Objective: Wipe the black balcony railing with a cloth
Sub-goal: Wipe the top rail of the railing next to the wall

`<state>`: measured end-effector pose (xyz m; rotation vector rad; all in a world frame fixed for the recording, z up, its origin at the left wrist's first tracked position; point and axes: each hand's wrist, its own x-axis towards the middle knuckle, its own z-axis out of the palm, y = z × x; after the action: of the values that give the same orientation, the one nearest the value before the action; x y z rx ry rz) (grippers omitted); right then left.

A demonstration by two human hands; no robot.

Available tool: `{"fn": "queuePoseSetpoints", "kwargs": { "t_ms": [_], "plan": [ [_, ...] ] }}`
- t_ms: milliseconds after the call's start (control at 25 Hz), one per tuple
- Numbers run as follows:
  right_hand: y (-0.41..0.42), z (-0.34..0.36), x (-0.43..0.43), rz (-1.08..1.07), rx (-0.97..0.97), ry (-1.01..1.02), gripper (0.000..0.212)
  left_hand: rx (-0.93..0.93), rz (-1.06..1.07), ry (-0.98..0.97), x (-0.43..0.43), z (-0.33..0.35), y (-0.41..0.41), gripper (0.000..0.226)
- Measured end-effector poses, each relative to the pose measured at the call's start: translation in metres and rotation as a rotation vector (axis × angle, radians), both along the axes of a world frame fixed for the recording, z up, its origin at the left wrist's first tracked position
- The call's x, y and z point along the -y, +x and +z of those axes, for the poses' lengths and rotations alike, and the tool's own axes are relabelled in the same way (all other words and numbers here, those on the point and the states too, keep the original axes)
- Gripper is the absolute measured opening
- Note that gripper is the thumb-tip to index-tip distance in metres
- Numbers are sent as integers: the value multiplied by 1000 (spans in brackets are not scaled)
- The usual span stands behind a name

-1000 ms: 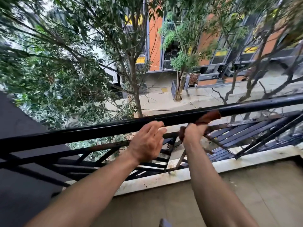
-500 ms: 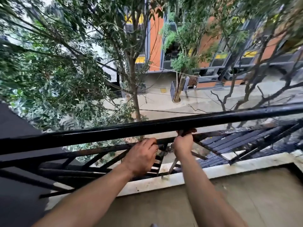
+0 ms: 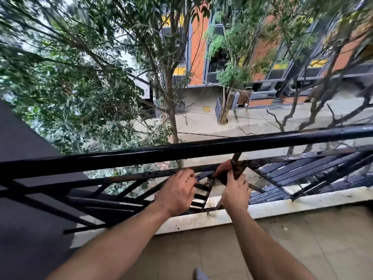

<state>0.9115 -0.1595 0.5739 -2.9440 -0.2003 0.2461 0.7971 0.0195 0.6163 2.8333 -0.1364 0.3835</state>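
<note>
The black balcony railing (image 3: pixel 141 156) runs across the view, a thick top bar over a thinner second bar and slanted slats. A reddish-brown cloth (image 3: pixel 232 168) is wrapped around the second bar below the top bar. My right hand (image 3: pixel 235 191) grips the cloth from below. My left hand (image 3: pixel 177 190) is just to its left, fingers curled at the second bar near the cloth's left end; whether it touches the cloth is hidden.
A white stone ledge (image 3: pixel 282 207) carries the railing's base, with tiled balcony floor (image 3: pixel 302 239) in front. A dark wall (image 3: pixel 26 199) stands at the left. Beyond the railing are trees (image 3: pixel 90 77) and a street far below.
Both hands have dropped from the top bar to the second bar. The cloth, draped over the top bar a second ago, now sits on the lower bar.
</note>
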Motion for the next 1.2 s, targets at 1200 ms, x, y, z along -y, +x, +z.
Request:
{"fn": "queuePoseSetpoints", "kwargs": {
  "t_ms": [1200],
  "plan": [
    [3,61,-78,-14,-27,79,31,-234,386,39,-98,-21,-45,65]
  ]
}}
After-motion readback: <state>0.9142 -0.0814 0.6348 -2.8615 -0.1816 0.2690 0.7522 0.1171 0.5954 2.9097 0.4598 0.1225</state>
